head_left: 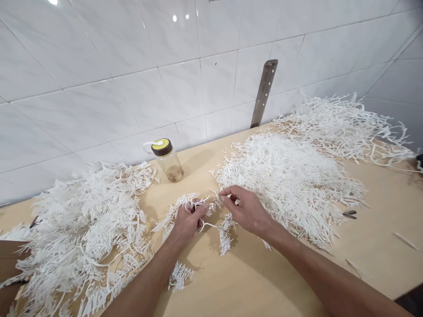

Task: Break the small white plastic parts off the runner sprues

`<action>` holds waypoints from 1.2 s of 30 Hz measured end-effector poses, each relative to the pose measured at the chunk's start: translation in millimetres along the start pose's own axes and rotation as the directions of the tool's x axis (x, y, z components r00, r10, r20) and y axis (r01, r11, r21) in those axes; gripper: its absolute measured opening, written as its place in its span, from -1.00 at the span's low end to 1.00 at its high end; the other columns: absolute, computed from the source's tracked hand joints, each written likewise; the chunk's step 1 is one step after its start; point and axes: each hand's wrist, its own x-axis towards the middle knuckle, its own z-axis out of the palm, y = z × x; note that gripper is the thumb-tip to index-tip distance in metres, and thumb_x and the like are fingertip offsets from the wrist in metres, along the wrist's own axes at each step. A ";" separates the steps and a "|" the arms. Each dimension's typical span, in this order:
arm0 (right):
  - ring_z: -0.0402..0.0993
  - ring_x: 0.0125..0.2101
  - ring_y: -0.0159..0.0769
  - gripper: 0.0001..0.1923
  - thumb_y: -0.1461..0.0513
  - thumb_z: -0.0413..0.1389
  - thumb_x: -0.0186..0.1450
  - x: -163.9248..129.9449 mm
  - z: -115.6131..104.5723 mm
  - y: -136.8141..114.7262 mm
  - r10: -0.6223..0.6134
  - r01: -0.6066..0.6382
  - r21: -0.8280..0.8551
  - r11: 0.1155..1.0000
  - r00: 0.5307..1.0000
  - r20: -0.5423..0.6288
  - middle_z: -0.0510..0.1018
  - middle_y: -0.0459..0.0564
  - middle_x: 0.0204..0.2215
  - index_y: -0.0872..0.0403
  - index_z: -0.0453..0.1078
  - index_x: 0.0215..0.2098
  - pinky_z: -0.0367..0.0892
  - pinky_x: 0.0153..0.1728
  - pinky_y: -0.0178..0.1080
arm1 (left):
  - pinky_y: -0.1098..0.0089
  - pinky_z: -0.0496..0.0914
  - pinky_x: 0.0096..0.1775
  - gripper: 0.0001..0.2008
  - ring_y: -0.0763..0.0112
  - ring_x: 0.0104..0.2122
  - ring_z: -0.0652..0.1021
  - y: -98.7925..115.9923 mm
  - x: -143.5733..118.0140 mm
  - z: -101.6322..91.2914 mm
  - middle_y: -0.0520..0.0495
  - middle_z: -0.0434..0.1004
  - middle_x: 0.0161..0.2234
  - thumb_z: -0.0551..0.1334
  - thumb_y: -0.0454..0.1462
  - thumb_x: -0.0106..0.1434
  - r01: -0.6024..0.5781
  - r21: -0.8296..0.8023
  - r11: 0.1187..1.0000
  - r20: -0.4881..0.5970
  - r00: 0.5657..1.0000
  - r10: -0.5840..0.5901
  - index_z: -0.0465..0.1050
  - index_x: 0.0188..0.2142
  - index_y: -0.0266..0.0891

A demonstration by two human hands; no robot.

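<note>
"Positions, near to far, reading the view as a clock dial?"

"Loose tuft [180, 276], white, on the table [257, 281] between 6 and 7, just beside the left forearm [148, 275]. Drooping tuft [226, 237] at 6, near a thin stem that runs out below the left hand [189, 220]."

"State of the fingers?"

"Left hand, at 7: thumb and bent fingers pressed together on a branched sprig [187, 200], the piece under work. Right hand [247, 209], at 5: thumb and forefinger tips nearly meet at fine white bits beside the sprig; cannot tell whether anything is pinched between them."

"Step in hand?"

"Judgement only: fine two-handed work on one sprig, left steadying, right busy at its end. Joining or separating: unclear."

"What does the next move call for?"

"Estimate: a firm left hold, right fingertips squarely on one thin piece, neighbouring strands not snagged. Tangling seems the chief risk."

"Surroundings, going outward?"

"Bushy heap [89, 215] between 8 and 9. Dense heap [284, 180] between 3 and 4. Clear bottle [168, 164], upright, at 9. Stringy heap [340, 127] between 2 and 3. Metal strip [263, 97] between 1 and 2, in front of the tiled wall [172, 48]."
</note>
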 end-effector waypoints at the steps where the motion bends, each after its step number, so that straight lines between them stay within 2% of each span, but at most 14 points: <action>1: 0.46 -0.43 -0.31 -0.82 0.19 0.05 0.33 -1.9 3.4 -2.5 0.038 -0.042 0.061 0.997 0.997 0.070 0.58 -0.03 -0.38 0.07 0.48 -0.26 0.32 -0.43 -0.28 | 0.53 0.02 -0.71 -0.54 0.64 -0.77 0.18 0.3 -0.1 0.4 0.17 0.20 -0.73 0.41 0.06 0.01 -0.003 -0.005 1.000 -0.013 1.000 0.003 0.31 -0.54 -0.25; 4: 0.49 -0.40 -0.30 -0.79 0.16 0.07 0.31 -6.1 12.6 -6.8 0.110 -0.136 0.153 0.979 0.980 0.163 0.61 -0.03 -0.36 0.08 0.50 -0.23 0.33 -0.40 -0.27 | 0.53 0.04 -0.73 -0.55 0.63 -0.79 0.18 1.9 -0.6 2.1 0.18 0.18 -0.75 0.40 0.06 0.02 -0.013 -0.021 1.000 -0.042 0.999 0.012 0.32 -0.52 -0.25; 8: 0.47 -0.41 -0.30 -0.79 0.14 0.10 0.29 -6.8 18.4 -7.1 0.172 -0.202 0.184 0.962 0.971 0.168 0.61 -0.03 -0.36 0.08 0.50 -0.24 0.32 -0.39 -0.26 | 0.52 0.04 -0.74 -0.56 0.62 -0.80 0.18 2.8 -0.9 3.9 0.20 0.18 -0.75 0.39 0.06 0.03 -0.033 -0.035 0.999 -0.043 0.999 0.031 0.33 -0.48 -0.24; 16: 0.46 -0.40 -0.28 -0.80 0.14 0.10 0.28 -5.0 19.4 -6.4 0.157 -0.171 0.183 0.968 0.984 0.087 0.59 -0.04 -0.42 0.08 0.50 -0.29 0.32 -0.37 -0.25 | 0.52 0.07 -0.68 -0.58 0.63 -0.77 0.21 -0.8 -0.8 1.6 0.16 0.27 -0.73 0.38 0.04 0.07 -0.031 0.036 0.999 -0.010 0.999 0.032 0.39 -0.46 -0.26; 23: 0.47 -0.37 -0.28 -0.82 0.21 0.05 0.30 -8.0 22.3 -4.7 0.118 -0.124 0.133 0.983 0.992 0.052 0.59 -0.04 -0.37 0.07 0.49 -0.26 0.31 -0.38 -0.25 | 0.50 0.06 -0.69 -0.52 0.62 -0.77 0.21 -0.1 -1.5 1.0 0.13 0.23 -0.76 0.39 0.05 0.06 -0.029 0.043 0.999 0.027 0.999 0.028 0.29 -0.61 -0.26; 31: 0.44 -0.43 -0.29 -0.77 0.17 0.02 0.33 -3.3 21.2 -4.9 0.183 -0.204 0.138 0.969 0.971 0.151 0.57 -0.03 -0.42 0.09 0.49 -0.26 0.30 -0.41 -0.26 | 0.50 0.04 -0.70 -0.52 0.61 -0.78 0.20 7.6 -5.3 5.8 0.15 0.21 -0.76 0.42 0.06 -0.01 -0.010 0.027 1.000 -0.002 1.000 0.010 0.31 -0.59 -0.25; 33: 0.43 -0.44 -0.30 -0.79 0.18 0.02 0.34 -3.4 20.7 -5.1 0.165 -0.176 0.093 0.980 0.979 0.120 0.56 -0.05 -0.44 0.08 0.47 -0.27 0.28 -0.42 -0.27 | 0.50 0.05 -0.70 -0.54 0.60 -0.77 0.20 5.6 -5.0 6.2 0.16 0.21 -0.76 0.42 0.05 -0.01 -0.008 0.029 1.000 -0.019 1.000 0.008 0.32 -0.58 -0.25; 36: 0.41 -0.41 -0.30 -0.81 0.23 -0.01 0.37 -5.1 20.3 -5.4 0.035 -0.033 -0.049 0.998 0.998 0.047 0.53 -0.04 -0.40 0.07 0.43 -0.31 0.28 -0.37 -0.25 | 0.49 0.08 -0.67 -0.58 0.60 -0.76 0.21 2.4 -4.6 5.9 0.17 0.21 -0.75 0.43 0.02 0.00 -0.029 0.068 0.997 -0.066 0.997 0.033 0.37 -0.54 -0.25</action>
